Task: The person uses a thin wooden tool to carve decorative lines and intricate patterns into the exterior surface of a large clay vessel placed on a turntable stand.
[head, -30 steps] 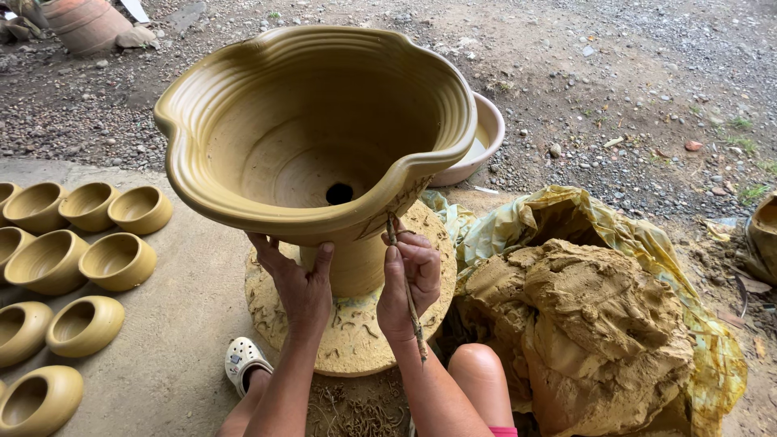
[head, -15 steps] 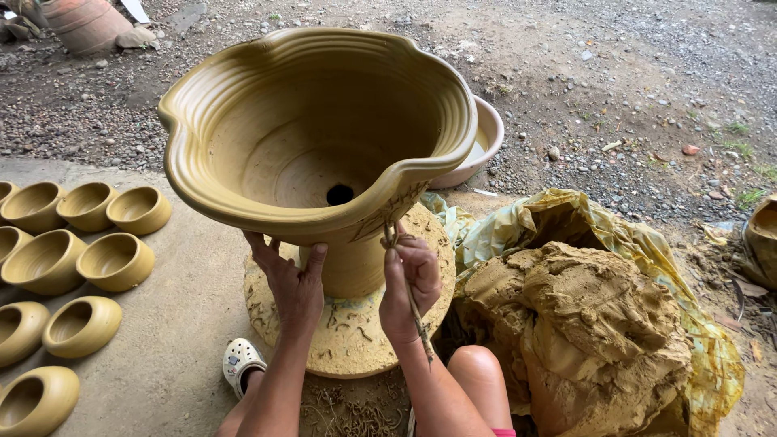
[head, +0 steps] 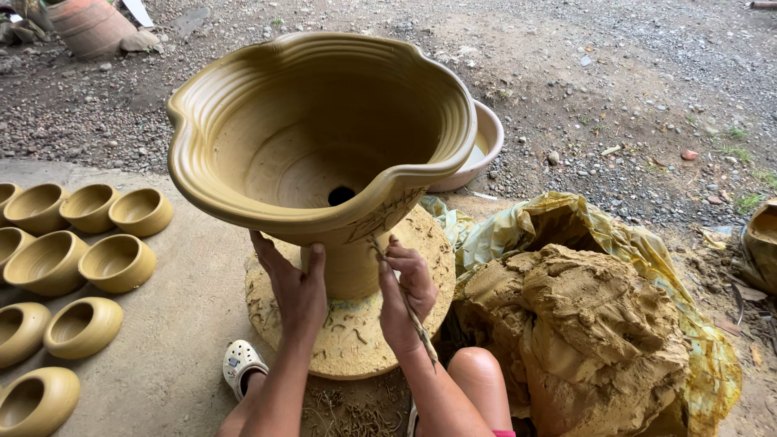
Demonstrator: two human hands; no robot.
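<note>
A large unfired clay pot (head: pixel 316 137) with a wavy flared rim and a hole in its bottom stands on a round clay-smeared wheel disc (head: pixel 356 348). My left hand (head: pixel 293 283) lies flat against the pot's narrow foot, under the bowl. My right hand (head: pixel 407 293) grips a thin wooden carving stick (head: pixel 409 306), its tip touching the outer wall just below the rim, where scratched lines show.
Several small clay bowls (head: pixel 73 259) sit in rows on the concrete at left. A big lump of wet clay (head: pixel 591 332) on yellow plastic sheet lies at right. A pale basin (head: pixel 477 154) stands behind the pot. My foot in a white clog (head: pixel 241 364) and my knee (head: pixel 477 372) are below.
The hands stay at the same spot under the rim; the right hand has shifted slightly with the stick against the wall. The pot looks turned a little.
</note>
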